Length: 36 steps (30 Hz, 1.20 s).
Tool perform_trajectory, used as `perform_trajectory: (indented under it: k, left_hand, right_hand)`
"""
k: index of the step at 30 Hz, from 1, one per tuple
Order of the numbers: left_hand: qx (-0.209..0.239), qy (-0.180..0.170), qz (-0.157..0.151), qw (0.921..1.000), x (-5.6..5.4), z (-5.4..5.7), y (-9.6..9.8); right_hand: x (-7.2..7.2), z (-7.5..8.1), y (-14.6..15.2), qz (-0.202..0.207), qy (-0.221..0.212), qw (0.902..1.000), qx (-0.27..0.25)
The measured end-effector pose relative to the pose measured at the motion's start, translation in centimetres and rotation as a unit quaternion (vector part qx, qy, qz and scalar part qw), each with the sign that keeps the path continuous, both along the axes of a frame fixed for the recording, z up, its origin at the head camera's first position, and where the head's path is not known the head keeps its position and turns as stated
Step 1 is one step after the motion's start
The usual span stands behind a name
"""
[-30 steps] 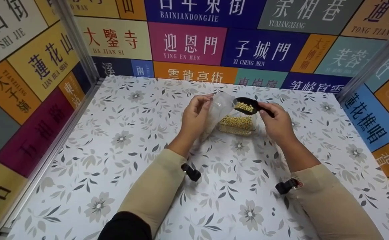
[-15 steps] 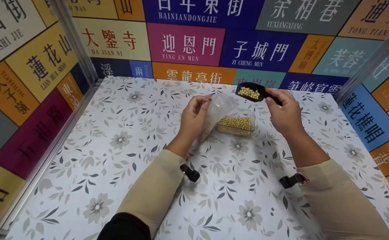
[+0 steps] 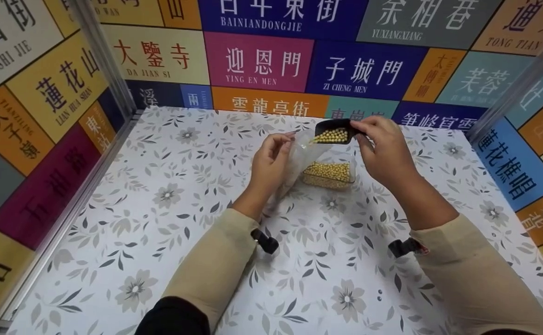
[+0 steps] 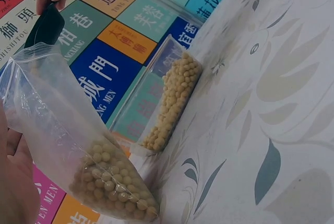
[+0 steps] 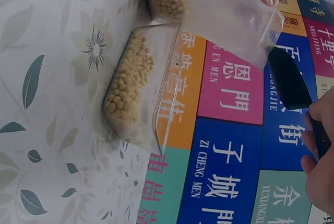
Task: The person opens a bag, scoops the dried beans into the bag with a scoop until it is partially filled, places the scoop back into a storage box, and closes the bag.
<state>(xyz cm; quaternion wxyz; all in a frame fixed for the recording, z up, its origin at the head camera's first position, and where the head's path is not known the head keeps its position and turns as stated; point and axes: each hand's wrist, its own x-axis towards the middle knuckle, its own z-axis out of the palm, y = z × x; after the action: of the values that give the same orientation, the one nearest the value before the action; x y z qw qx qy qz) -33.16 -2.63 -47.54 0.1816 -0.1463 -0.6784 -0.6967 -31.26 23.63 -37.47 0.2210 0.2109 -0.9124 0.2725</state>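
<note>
My left hand (image 3: 270, 159) grips the upper part of a clear plastic bag (image 4: 57, 104), which stands upright with yellow soybeans (image 4: 112, 182) in its bottom. With its fingers round the handle, my right hand (image 3: 385, 149) holds a small black scoop (image 3: 339, 124). A heap of soybeans lies in the scoop, and its front lip is at the bag's mouth, tilted toward it. Just right of the bag sits a clear rectangular container (image 5: 166, 98) with more soybeans (image 3: 329, 171) inside.
The table has a white cloth (image 3: 169, 260) with grey flowers and leaves. Behind it rises a wall (image 3: 262, 60) of coloured panels with lettering. Metal posts (image 3: 118, 70) stand at the corners. Each forearm wears a black wrist camera (image 3: 266, 242).
My right hand lifted the loaded scoop up from over the container, then brought it left and tilted it at the bag's mouth. My left hand and the bag have hardly moved.
</note>
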Motion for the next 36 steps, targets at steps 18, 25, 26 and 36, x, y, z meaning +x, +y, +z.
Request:
perform_trajectory:
  k: [18, 25, 26, 36]
  left_hand:
    - [-0.001, -0.005, 0.006, 1.0, -0.1, 0.1, 0.1]
    - [-0.004, -0.011, 0.007, 0.9999, 0.0, 0.2, 0.0]
    - [-0.003, -0.012, 0.007, 0.9999, 0.0, 0.2, 0.0]
    - [-0.005, -0.01, 0.005, 0.9999, 0.1, 0.1, 0.0]
  right_hand:
    - [-0.1, -0.3, 0.5, 0.013, 0.068, 0.9976, 0.004]
    - [-0.9, -0.9, 2.2, -0.058, -0.034, 0.9963, -0.054]
    - [-1.1, -1.1, 2.5, -0.063, -0.046, 0.9952, -0.059]
    - [-2.9, -4.3, 4.1, -0.07, -0.172, 0.9822, -0.025]
